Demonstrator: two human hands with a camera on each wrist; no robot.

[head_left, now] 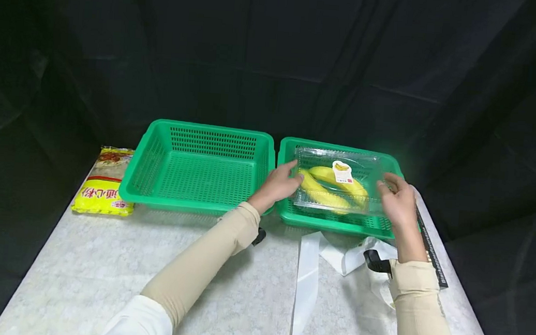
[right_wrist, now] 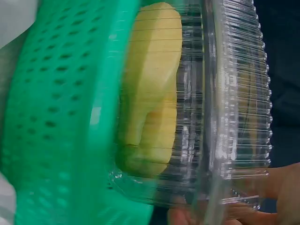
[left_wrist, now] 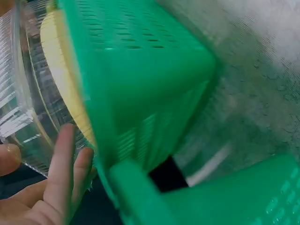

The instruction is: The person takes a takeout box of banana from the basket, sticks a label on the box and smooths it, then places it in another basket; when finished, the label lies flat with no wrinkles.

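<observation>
A clear plastic clamshell box (head_left: 315,154) holds yellow bananas (head_left: 324,196) and bears a white label (head_left: 342,171) with a banana picture. It sits at the right green basket (head_left: 324,226), partly above its rim. At the box's left end, my left hand (head_left: 278,184) grips with thumb and fingers on either side of the corner, as the left wrist view (left_wrist: 47,197) shows. My right hand (head_left: 398,200) holds the opposite end; in the right wrist view its fingertips (right_wrist: 180,216) show blurred through the plastic.
Left of the right basket stands another green basket (head_left: 206,179). A yellow food bag (head_left: 105,182) lies beside it at far left. White strips (head_left: 306,284) and a crumpled white bag (head_left: 381,279) lie in front of the right basket. A black strip with lettering (head_left: 434,257) runs along the right edge.
</observation>
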